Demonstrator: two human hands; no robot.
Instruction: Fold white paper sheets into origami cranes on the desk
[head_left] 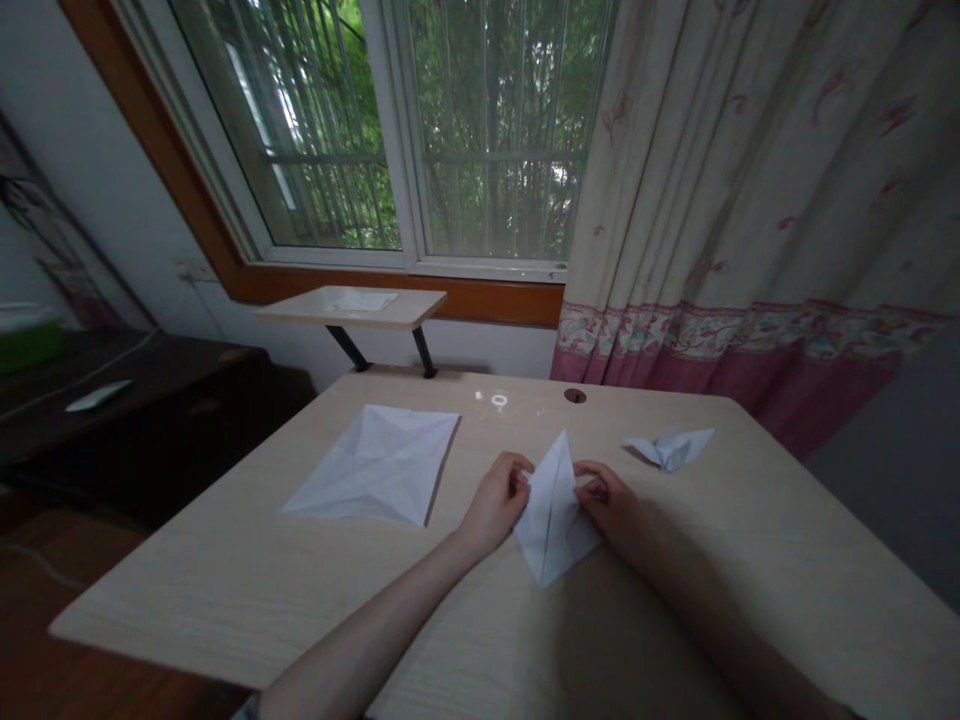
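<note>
the left hand (495, 505) and the right hand (616, 508) are flanking the folded paper (551, 520), both touching it, so that neither is standing nearer; the folded paper is lying just to the right of the left hand and just to the left of the right hand. its long axis, marked by a dark central line, is running away from the person, with the far point leaning slightly to the right and the near point facing back between the forearms. the left hand is gripping the left edge of the folded paper between thumb and curled fingers, hardly any gap showing; the right hand is pinching the opposite edge in a similar way, its hidden fingertips leaving the exact hold unclear. to the left of the folded paper, a creased sheet (386, 465) is lying flat and well apart; to its right and slightly beyond, a winged paper figure (671, 450) is resting, also apart. beneath the folded paper, the desk (225, 580) is spreading to all sides. beyond the folded paper and to its left, a raised shelf (420, 308) is bearing another pale sheet (364, 300).
</note>
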